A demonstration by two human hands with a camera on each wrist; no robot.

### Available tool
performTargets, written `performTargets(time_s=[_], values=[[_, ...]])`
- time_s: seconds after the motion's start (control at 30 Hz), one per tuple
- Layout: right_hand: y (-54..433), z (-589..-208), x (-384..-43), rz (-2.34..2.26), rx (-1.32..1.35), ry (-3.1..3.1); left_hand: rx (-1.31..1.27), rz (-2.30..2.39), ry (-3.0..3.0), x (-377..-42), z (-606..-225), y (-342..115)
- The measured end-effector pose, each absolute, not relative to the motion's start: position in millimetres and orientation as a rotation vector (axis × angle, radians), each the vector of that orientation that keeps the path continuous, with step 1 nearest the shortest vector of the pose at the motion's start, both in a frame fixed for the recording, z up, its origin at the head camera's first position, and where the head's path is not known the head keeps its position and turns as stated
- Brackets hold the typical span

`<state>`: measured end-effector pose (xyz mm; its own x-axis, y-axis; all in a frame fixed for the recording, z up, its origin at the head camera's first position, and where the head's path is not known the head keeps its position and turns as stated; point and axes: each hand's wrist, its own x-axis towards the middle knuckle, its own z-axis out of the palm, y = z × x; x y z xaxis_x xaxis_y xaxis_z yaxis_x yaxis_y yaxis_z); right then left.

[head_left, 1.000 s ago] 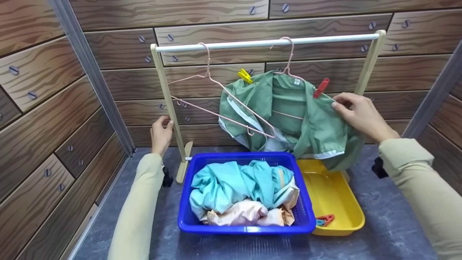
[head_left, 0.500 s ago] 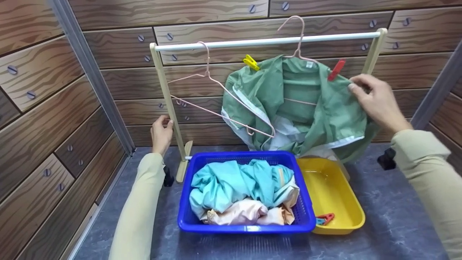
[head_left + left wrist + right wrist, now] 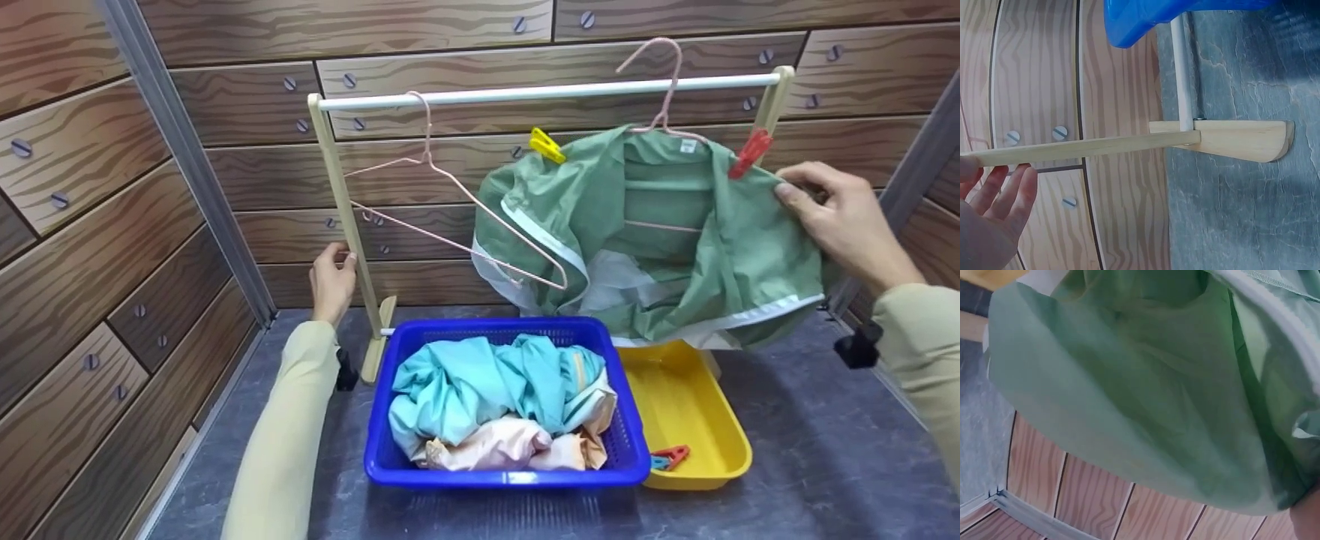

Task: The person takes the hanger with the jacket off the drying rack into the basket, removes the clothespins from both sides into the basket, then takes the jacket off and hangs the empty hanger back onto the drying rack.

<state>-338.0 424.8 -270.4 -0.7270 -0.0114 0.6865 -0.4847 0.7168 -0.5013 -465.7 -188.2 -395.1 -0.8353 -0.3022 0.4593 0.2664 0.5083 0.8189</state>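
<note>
My right hand (image 3: 844, 214) pinches a green shirt (image 3: 660, 217) with white trim by its shoulder on the right. The shirt is draped on a pink clothes hanger (image 3: 661, 97), whose hook stands above the white rail, its shank passing in front. A yellow clothespin (image 3: 546, 145) and a red clothespin (image 3: 750, 153) clip the shoulders. In the right wrist view, the green cloth (image 3: 1129, 394) fills most of the picture and hides most of the hand. My left hand (image 3: 332, 281) holds the left wooden post (image 3: 1084, 149) of the clothes rack between thumb and fingers.
A second pink hanger (image 3: 450, 172), bare, hangs on the rail (image 3: 525, 93) at left. In front stands a blue basket (image 3: 510, 477) with turquoise (image 3: 480, 382) and pale pink clothes (image 3: 499, 442). Beside it, a yellow tub (image 3: 705, 420) contains red and blue clothespins (image 3: 670, 457). Wood-patterned walls enclose the table.
My right hand has moved right with the green shirt and its hanger. The hook has risen off the rail and shifted right. My left hand stays at the post.
</note>
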Motion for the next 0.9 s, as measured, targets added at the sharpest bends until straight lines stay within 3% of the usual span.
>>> performTargets(time_s=[0.2,0.53,0.7,0.9], values=[[431,-277,-335,0.878,0.361,-2.247,-0.06,-1.296,-1.841,-462,-362,-154],[431,-280,-327,0.866,0.427,-2.243,-0.824,-0.872,-2.085,-430,-271,-35],[433,-286,-321,0.865,0.477,-2.241,-0.824,-0.635,-2.453,-426,-257,3],[436,-293,-319,0.859,0.52,-2.211,-0.873,-0.541,-2.536,-430,-263,19]])
